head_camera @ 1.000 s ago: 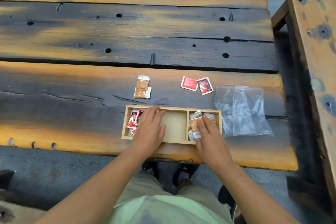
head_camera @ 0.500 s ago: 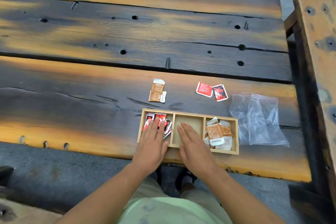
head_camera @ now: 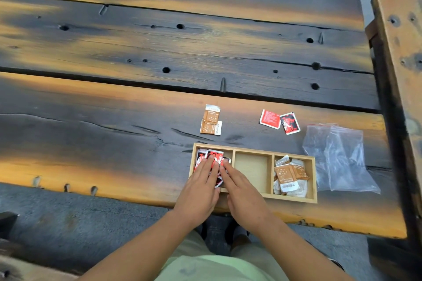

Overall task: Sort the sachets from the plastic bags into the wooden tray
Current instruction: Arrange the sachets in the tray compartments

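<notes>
Seen through my remote feed, this looks like an outdoor seating spot: a rough tabletop [head_camera: 159, 52] of thick, scorched planks, pitted with bolt holes and split by wide gaps, a matching weathered timber bench [head_camera: 402, 57] at its right end, and grey concrete ground [head_camera: 68, 212] below.

You're looking at red-black-white sachets [head_camera: 214, 156] in a pale tan tray [head_camera: 253, 167]. The brown sachets [head_camera: 285, 174] are showing white speckles. Table's [head_camera: 114, 132] looking black and orange.
</notes>
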Tool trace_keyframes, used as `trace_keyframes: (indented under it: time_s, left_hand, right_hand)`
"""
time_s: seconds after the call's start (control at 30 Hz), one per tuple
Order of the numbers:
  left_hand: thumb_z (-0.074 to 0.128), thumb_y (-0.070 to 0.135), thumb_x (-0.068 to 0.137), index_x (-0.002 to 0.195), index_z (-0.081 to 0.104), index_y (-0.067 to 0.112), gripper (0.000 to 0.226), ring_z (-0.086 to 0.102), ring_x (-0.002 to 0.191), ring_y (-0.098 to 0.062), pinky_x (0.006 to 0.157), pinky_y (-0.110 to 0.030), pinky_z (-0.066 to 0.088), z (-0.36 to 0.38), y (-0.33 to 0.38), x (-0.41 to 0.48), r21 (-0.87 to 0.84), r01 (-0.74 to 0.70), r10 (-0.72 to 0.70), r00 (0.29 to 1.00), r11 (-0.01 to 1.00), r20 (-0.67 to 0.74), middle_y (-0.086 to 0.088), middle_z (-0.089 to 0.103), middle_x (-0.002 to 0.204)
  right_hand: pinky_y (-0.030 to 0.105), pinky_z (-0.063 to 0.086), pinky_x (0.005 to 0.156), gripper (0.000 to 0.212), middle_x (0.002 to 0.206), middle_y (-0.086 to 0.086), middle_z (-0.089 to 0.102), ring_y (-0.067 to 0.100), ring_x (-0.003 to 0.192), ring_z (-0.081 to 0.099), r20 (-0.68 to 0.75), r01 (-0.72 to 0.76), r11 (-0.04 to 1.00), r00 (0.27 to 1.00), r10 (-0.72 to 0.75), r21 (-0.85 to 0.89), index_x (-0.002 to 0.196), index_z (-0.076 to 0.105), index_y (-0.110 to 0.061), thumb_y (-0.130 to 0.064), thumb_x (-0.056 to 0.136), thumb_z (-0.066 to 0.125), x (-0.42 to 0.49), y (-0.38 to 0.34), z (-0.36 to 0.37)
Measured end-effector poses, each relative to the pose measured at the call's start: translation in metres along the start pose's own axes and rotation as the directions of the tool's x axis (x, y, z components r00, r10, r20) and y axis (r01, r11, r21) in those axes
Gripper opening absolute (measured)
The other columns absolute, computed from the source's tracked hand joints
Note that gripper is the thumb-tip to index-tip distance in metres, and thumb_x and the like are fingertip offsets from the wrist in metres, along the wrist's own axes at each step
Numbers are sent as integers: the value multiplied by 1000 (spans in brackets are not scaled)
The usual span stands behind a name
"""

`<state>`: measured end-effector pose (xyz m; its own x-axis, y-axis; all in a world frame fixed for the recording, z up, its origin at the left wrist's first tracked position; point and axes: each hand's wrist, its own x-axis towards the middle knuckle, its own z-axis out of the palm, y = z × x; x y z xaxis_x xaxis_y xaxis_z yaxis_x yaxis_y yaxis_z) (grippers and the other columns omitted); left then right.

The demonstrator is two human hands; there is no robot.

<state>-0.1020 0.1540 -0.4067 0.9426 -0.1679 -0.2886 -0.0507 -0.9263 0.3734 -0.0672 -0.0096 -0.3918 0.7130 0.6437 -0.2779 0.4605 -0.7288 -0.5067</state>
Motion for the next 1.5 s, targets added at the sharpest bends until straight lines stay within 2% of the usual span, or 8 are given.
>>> trace_keyframes:
  time_s: [0.3,0.5,0.7,0.8,0.9,0.97,1.13,1.5]
  left_hand:
    - [33,29,102,154,13,9,59,-1,151,-19,123,-36,8,-2,3,4,-6,17,-17,1000,1000,-20,-6,5,163]
    - [41,24,100,152,23,7,58,10,150,-23,121,-41,19,-2,3,4,-29,4,-5,999,1000,-54,-10,16,162]
    - [45,25,99,153,23,11,60,11,149,-20,122,-33,14,-15,9,8,-44,43,-43,999,998,-11,-5,15,161]
    - [51,26,96,143,43,14,49,28,142,-19,116,-31,28,-27,13,18,-142,112,-114,993,983,-6,-3,34,153]
    - [52,22,94,119,63,12,29,54,114,-22,95,-34,45,-46,17,32,-220,182,-193,981,958,-31,-5,59,121]
    - [52,18,93,107,68,11,22,60,98,-23,84,-35,48,-60,19,42,-255,214,-233,971,943,-48,-4,65,104]
    - [55,22,93,82,63,12,17,60,74,-22,69,-36,49,-90,4,81,-363,318,-368,927,876,-75,-2,66,75]
    - [65,19,86,92,56,18,12,59,77,-20,66,-28,42,-82,-73,180,-527,412,-473,881,744,22,1,60,77]
  right_hand:
    - [26,12,122,75,166,-1,-1,17,152,11,41,-15,999,999,13,38,157,10,-14,-5,92,45,0,3,-3]
    - [30,19,122,76,166,-3,-3,17,152,12,76,-28,996,997,22,80,157,9,-17,-4,91,44,-1,5,-6]
    - [32,33,116,74,166,-9,-4,17,147,23,142,-45,992,990,28,117,158,9,-23,-9,94,44,0,8,-18]
    - [36,44,106,66,165,-12,10,19,137,39,130,-37,992,991,21,124,156,19,-27,-12,96,43,6,12,-36]
    - [37,45,102,53,145,-1,52,22,128,51,63,-35,988,998,25,150,146,41,-26,-14,94,43,17,18,-55]
    - [38,50,93,42,125,1,68,23,115,61,16,-89,979,996,87,181,138,50,-24,-21,96,45,27,21,-71]
    - [32,50,76,27,98,-2,73,20,90,67,-71,-244,906,956,284,347,118,63,-21,-20,94,53,72,27,-93]
    - [35,49,69,11,88,4,71,27,85,64,11,-556,738,801,598,382,97,60,-20,-25,86,58,172,23,-56]
